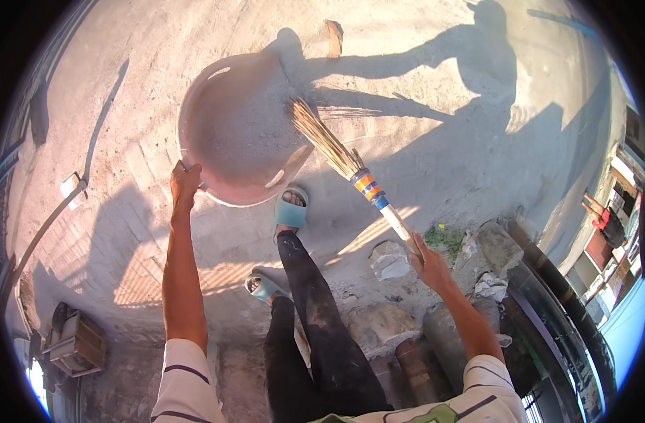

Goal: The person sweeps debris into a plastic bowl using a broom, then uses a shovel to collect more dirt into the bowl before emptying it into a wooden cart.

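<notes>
My left hand (183, 180) grips the rim of a large round reddish pan (231, 134), tilted up off the concrete ground. Grey dust or sand lies inside the pan. My right hand (428, 261) holds the white handle of a stick broom (340, 156) with orange and blue bands. The broom's straw bristles reach into the pan near its right rim. My feet in pale blue sandals (291, 211) stand just below the pan, one sandal touching its lower edge.
Broken stones and rubble (389, 259) lie by my right hand, with pipes (414, 363) and a dark curved rail beyond. A wooden crate (79, 342) sits at lower left. A small wooden block (332, 37) lies past the pan. Long shadows cross the ground.
</notes>
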`<control>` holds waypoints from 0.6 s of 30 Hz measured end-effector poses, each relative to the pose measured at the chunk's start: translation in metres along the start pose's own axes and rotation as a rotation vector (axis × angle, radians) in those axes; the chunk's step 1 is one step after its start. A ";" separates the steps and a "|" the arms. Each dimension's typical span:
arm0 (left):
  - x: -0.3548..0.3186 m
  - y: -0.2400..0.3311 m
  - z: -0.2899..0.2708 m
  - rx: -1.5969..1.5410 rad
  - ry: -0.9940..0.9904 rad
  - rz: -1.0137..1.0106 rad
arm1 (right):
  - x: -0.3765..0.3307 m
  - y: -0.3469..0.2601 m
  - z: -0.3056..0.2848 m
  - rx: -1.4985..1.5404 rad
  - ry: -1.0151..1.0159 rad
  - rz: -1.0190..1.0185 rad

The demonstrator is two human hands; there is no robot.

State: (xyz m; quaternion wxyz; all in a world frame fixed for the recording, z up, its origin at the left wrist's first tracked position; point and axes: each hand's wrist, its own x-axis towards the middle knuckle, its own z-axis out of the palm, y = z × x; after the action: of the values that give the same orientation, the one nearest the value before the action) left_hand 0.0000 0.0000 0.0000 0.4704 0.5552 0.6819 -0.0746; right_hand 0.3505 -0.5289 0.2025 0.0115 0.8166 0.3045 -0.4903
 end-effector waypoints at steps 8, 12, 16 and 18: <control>-0.029 -0.004 0.009 -0.269 -0.002 -0.148 | 0.059 0.005 -0.047 -0.027 0.317 -0.074; -0.043 -0.005 0.013 -0.260 0.027 -0.151 | 0.112 -0.005 -0.040 -0.053 0.185 -0.114; -0.046 -0.046 -0.005 -0.305 0.055 -0.201 | 0.054 -0.017 -0.010 -0.015 0.002 -0.106; -0.047 -0.073 -0.017 -0.351 0.052 -0.238 | 0.019 -0.019 -0.015 -0.074 -0.038 -0.127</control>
State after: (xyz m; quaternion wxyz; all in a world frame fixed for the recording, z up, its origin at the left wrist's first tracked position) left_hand -0.0728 -0.0488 0.0124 0.5303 0.3821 0.7568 0.0048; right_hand 0.3586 -0.4991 0.2000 0.0162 0.7853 0.3733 -0.4937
